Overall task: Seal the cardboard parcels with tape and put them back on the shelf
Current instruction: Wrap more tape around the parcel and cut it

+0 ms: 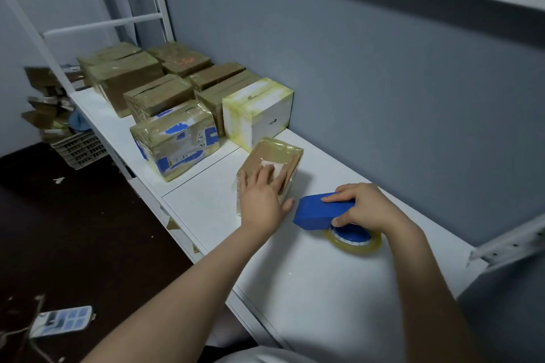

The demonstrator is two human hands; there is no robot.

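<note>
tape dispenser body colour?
Blue. The tape dispenser is gripped by the right hand; the head view shows it best.

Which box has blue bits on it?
The taped parcel at the front edge of the shelf, just left of the white box. Only it shows blue patches; the others are brown or white.

The light in here is dull and cool, flat and even, with a bluish-grey cast over the wall (pixel 383 97). The white shelf top (pixel 324 289) is the brightest surface, and it carries only faint, soft-edged shadows beside the parcels (pixel 177 141). The floor (pixel 73 230) at the lower left sinks almost to black (little detail shows there). The tape on the parcels gives a weak sheen. The frame rails (pixel 103 25) bow near the edges, and everything looks slightly soft.
</note>
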